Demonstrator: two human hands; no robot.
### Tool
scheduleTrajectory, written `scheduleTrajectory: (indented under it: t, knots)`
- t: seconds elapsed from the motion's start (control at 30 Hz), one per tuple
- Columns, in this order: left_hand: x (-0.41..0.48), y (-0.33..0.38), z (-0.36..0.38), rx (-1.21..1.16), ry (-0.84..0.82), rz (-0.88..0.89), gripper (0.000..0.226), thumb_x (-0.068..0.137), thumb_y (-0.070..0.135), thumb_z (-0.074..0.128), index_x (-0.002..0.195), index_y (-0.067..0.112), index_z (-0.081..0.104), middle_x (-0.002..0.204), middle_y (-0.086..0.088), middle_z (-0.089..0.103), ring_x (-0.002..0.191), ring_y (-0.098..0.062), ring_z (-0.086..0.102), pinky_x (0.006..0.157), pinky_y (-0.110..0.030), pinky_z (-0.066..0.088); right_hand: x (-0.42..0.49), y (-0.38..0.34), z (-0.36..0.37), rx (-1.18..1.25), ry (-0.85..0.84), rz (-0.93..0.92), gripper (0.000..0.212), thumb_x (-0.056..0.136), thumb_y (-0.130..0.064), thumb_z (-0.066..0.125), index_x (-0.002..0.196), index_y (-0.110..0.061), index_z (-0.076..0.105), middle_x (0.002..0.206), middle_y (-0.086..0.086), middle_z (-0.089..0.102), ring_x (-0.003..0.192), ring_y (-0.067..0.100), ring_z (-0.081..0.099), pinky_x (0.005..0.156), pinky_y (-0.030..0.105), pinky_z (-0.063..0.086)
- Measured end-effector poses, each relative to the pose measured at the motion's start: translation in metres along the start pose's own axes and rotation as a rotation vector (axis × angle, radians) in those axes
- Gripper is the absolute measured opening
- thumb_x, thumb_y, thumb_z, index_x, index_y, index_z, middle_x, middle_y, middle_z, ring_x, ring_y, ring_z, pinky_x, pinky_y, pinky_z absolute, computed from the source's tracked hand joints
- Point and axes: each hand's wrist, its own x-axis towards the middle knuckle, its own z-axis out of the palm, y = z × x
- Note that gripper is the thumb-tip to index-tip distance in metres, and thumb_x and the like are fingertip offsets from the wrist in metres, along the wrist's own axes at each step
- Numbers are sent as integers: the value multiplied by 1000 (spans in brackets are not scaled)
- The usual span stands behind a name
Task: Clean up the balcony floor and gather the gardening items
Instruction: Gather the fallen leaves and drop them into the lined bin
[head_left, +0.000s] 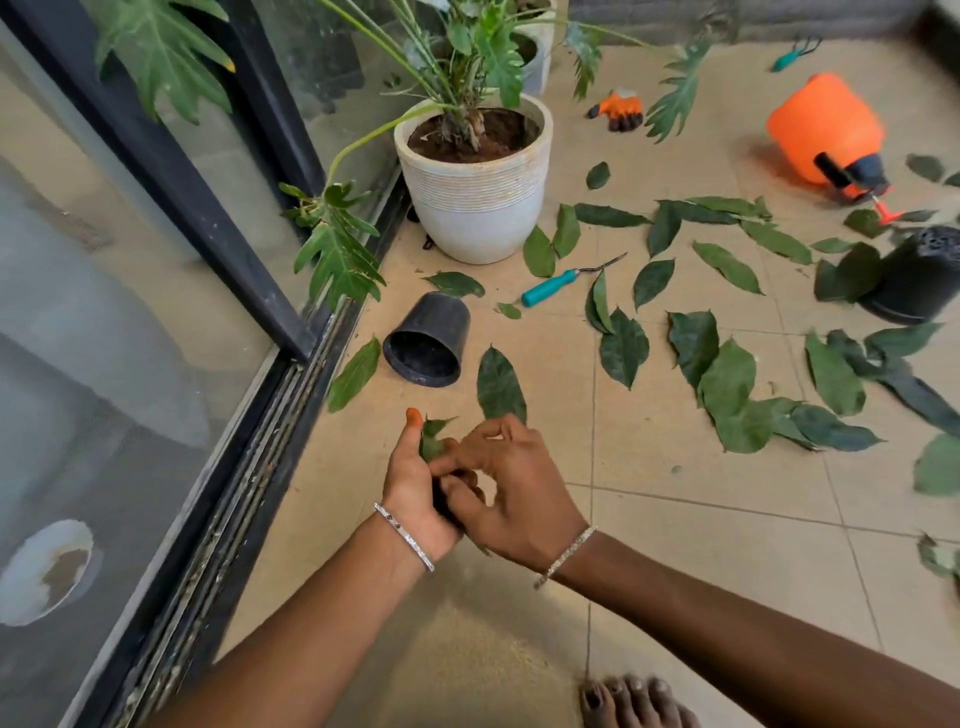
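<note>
My left hand (413, 480) is closed around a small bunch of green leaves (432, 439), thumb up. My right hand (511, 486) meets it from the right, fingertips touching the same bunch. Several loose green leaves (727, 384) are scattered over the beige tiled floor ahead and to the right. A long leaf (500, 384) lies just beyond my hands. A small black plastic pot (428, 340) lies on its side near the door track. A teal-handled garden fork (563, 280) lies past it.
A white ribbed planter (475, 208) with a big leafy plant stands by the glass sliding door (156, 260). An orange sprayer (826, 132) lies tipped at far right, beside another black pot (914, 275). Orange gloves (621, 109) and a teal tool (795, 52) lie farther back. My bare foot (631, 701) is at the bottom.
</note>
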Motion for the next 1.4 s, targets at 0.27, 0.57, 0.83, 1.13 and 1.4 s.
scheduleTrajectory:
  t: [0.27,0.57,0.83,1.13,1.4]
  knots:
    - [0,13,-5,25,-2,96,59,88,68,49,56,22,32,43,6,22,31,-9,20,32,-14,17,46,78,-13,60,83,460,8,85,-14,64,93,-17,65,85,-3,66,74,9,59,66,25,49]
    - [-6,22,-18,75,-80,116,60,93,59,49,51,19,37,39,3,26,29,-10,21,36,-15,17,94,162,33,-532,-360,440,91,85,-48,67,154,-20,15,141,12,41,122,32,44,98,46,46]
    - [-3,27,-21,64,-127,163,46,97,44,44,69,11,61,40,4,25,31,-9,21,37,-17,19,102,166,48,-381,-402,565,34,92,-22,61,123,-12,51,111,12,62,95,26,62,83,37,55]
    - [5,9,17,64,-199,105,38,97,35,41,91,11,70,43,4,24,31,-9,21,36,-16,21,11,169,-36,-153,63,534,15,79,-25,42,74,-15,53,74,13,61,70,28,55,61,29,31]
    - [10,-21,64,118,-251,48,40,99,33,40,95,12,73,45,5,25,33,-9,22,37,-17,21,-50,209,-161,55,716,1007,43,79,-30,48,102,3,65,100,23,63,93,37,55,76,36,38]
